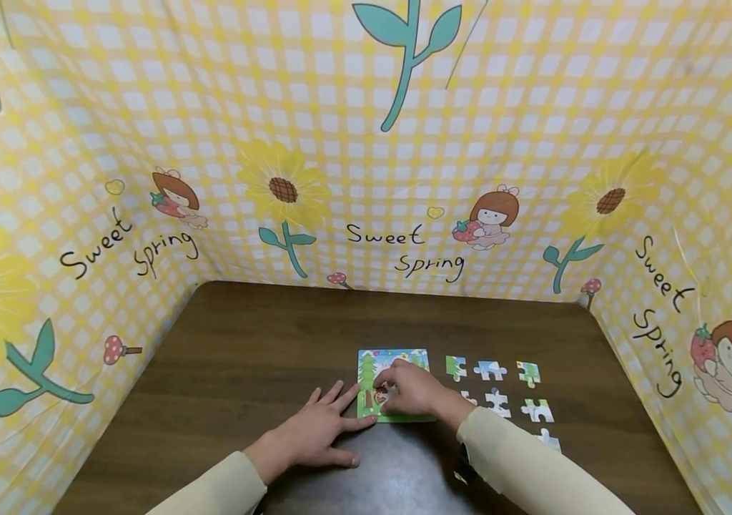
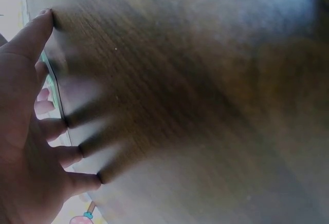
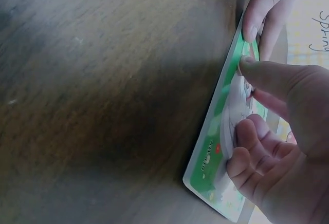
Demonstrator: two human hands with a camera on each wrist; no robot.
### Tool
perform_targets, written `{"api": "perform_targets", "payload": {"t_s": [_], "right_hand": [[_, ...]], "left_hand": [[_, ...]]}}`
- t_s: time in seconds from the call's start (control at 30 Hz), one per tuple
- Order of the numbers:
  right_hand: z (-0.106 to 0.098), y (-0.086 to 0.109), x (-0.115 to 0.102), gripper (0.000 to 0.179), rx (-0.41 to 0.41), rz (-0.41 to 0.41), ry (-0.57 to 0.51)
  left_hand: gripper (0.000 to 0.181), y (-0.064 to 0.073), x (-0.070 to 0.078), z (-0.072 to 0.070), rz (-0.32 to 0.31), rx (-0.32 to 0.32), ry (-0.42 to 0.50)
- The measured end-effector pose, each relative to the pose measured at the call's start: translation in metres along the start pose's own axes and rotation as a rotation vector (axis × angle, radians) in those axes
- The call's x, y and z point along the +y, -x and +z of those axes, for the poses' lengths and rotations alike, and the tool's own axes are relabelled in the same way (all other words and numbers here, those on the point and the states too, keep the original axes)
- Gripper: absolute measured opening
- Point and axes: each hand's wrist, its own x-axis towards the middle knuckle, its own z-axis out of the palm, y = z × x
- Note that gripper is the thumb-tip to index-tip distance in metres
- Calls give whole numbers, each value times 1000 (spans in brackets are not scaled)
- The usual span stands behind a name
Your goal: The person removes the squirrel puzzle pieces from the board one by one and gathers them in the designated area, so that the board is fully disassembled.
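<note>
A square picture puzzle board [image 1: 364, 357] with a green border and printed trees lies on the table, partly hidden by the right hand. My right hand [image 1: 412, 388] is over the board, its thumb and index finger pinching a small puzzle piece [image 1: 380, 395] with red on it, low against the picture. The other fingers are curled over the board in the right wrist view. My left hand [image 1: 317, 429] rests palm down to the left, fingers spread, with fingertips touching the board's left edge and lower left corner. In the left wrist view its fingertips press on the tabletop.
Several loose jigsaw pieces lie in rough rows right of the board, among them a green-edged piece [image 1: 456, 368], a blue one [image 1: 491, 370] and a green-white one [image 1: 537, 410]. The right sleeve hides some. A yellow checked cloth [image 1: 314, 107] walls the brown table [image 1: 244, 336].
</note>
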Motion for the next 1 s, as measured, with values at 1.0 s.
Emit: {"api": "perform_targets", "payload": {"t_s": [1.0], "right_hand": [[-15,19,8,11,91,-25,-401]], "left_hand": [[69,-1,-2,4,-17,-8,17]]}}
